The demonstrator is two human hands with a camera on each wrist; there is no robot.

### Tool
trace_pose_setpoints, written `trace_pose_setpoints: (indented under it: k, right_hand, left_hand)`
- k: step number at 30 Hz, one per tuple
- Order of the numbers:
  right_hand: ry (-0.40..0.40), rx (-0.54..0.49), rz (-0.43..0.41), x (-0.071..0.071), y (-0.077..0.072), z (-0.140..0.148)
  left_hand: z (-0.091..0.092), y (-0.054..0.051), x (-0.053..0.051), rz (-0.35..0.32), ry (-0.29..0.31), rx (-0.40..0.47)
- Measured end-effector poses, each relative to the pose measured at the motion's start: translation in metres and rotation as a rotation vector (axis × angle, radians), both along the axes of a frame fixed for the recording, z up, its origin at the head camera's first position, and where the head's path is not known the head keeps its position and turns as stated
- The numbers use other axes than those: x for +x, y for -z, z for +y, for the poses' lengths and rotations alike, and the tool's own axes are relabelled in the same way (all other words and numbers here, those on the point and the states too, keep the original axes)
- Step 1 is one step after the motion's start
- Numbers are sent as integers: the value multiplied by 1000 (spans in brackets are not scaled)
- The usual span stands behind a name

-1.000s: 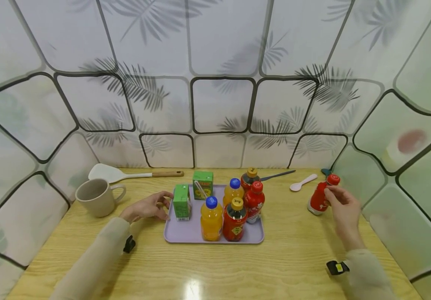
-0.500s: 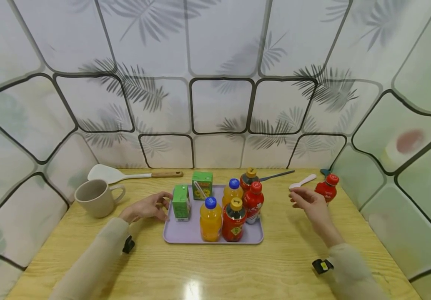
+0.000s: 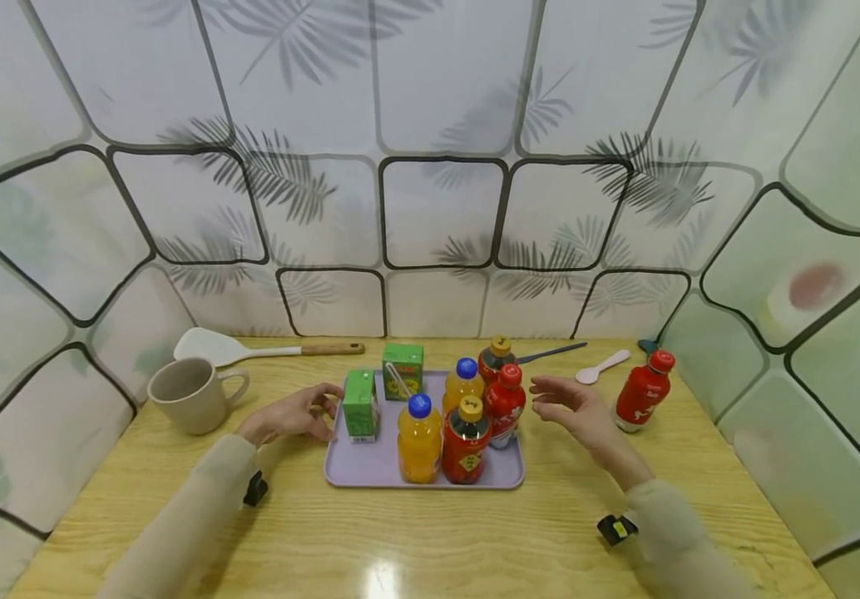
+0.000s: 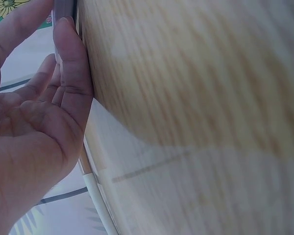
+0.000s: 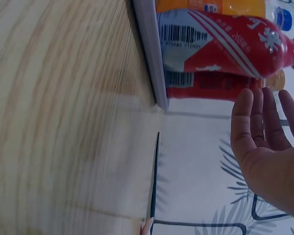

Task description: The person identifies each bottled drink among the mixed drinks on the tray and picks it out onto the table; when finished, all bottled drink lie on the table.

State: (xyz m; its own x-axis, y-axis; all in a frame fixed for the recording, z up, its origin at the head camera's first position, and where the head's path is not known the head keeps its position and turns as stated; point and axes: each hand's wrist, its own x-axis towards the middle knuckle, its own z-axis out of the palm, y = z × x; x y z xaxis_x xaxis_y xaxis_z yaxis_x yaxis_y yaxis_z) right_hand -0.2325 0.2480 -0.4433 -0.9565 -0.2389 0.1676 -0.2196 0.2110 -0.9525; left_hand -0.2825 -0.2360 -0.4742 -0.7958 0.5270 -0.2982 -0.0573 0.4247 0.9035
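Note:
A lilac tray (image 3: 370, 474) holds green drink cartons (image 3: 361, 408), one with a white straw standing near it, and several bottles. My left hand (image 3: 291, 416) rests at the tray's left edge, fingers loosely bent; in the left wrist view a fingertip (image 4: 64, 29) touches the rim. My right hand (image 3: 575, 412) hovers just right of the red-capped red bottle (image 3: 505, 405) on the tray, its fingers spread and nothing in them. In the right wrist view, fingers are close to that bottle's cap end; contact cannot be told. Another red bottle (image 3: 643, 391) stands on the table to the right.
A grey mug (image 3: 194, 399) and a white spatula (image 3: 213, 345) with a wooden handle lie left of the tray. Behind it to the right are a dark-blue slim utensil (image 3: 553, 351) and a pale pink spoon (image 3: 604, 366). A patterned curtain (image 3: 437, 216) surrounds the table.
My right hand has let go of the red bottle on the right and moved left to beside the tray. That bottle stands where it was. My left hand has stayed at the tray's edge.

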Motion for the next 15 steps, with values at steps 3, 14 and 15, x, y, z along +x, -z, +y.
trace_pose_setpoints:
  k: [3, 14, 15]
  right_hand:
    - [-21, 13, 13, 0, 0, -8]
    - [-10, 74, -5, -3, -1, -28]
    - [-6, 87, -2, -3, -1, -30]
  left_hand:
    - [0, 1, 1, -2, -12, 3]
    - [-1, 2, 1, 17, -6, -4]
    - [-1, 2, 1, 17, -5, -2]
